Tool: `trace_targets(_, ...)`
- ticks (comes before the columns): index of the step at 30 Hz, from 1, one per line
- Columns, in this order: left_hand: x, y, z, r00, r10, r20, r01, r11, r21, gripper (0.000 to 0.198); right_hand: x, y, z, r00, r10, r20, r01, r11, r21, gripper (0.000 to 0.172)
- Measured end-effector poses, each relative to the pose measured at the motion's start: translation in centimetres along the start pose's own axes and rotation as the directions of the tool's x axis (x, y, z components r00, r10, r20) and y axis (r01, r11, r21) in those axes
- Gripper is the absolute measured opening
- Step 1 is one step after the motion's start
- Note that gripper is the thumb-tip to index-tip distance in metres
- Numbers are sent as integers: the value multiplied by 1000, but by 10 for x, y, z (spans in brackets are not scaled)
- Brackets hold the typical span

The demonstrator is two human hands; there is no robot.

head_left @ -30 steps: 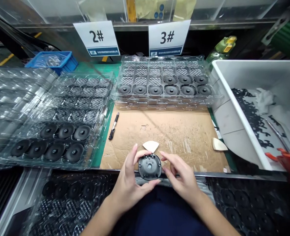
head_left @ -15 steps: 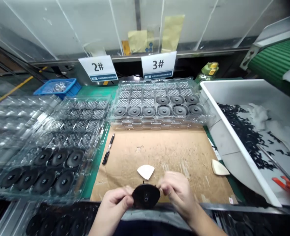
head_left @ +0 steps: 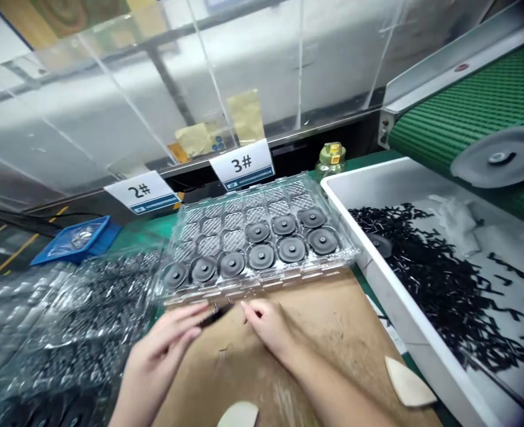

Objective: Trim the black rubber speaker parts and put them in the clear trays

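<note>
Dark pen-like thing [head_left: 213, 317], apparently pinched in left hand [head_left: 164, 350] fingers, long axis pointing right toward open, empty right hand [head_left: 264, 323], just beside.

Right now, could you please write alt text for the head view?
Two bare hands meet over a cardboard sheet; the left hand pinches a thin dark part beside the right hand. Behind them, a clear tray holds black discs; a white bin stands right.
</note>
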State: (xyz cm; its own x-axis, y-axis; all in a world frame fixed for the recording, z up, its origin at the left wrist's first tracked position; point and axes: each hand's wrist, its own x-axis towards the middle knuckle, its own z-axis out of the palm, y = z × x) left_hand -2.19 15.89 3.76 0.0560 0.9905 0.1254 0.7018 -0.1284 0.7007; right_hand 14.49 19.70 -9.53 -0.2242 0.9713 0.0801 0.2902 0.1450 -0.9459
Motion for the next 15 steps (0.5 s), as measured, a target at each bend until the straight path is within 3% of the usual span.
trace_targets(3, 82, -8, 6, 954, 291, -77, -250, 909, 332, 22, 1, -6, -6, 997, 76, -14, -75, 997, 4, 45)
trace_targets(5, 133, -17, 14, 951, 299, -76, -248, 889, 385, 23, 3, -10, -10, 994, 108, -15, -108, 994, 4, 46)
trace_targets(8, 186, -30, 29, 959, 279, 52, -276, 875, 398, 25, 5, -12, -10, 991, 132, -7, -132, 991, 8, 40)
trace_targets(10, 201, -31, 39, 952, 288, 103, -304, 866, 397, 25, 6, -11, -8, 990, 144, -1, -144, 989, 11, 38)
trace_targets(12, 200, -18, 53, 943, 322, 80, -326, 858, 396, 32, 7, -9, -5, 987, 161, 5, -161, 987, 10, 36)
trace_targets(15, 180, 34, 85, 928, 370, 46, -362, 864, 351, 40, 11, -9, -3, 984, 175, 32, -175, 984, 6, 33)
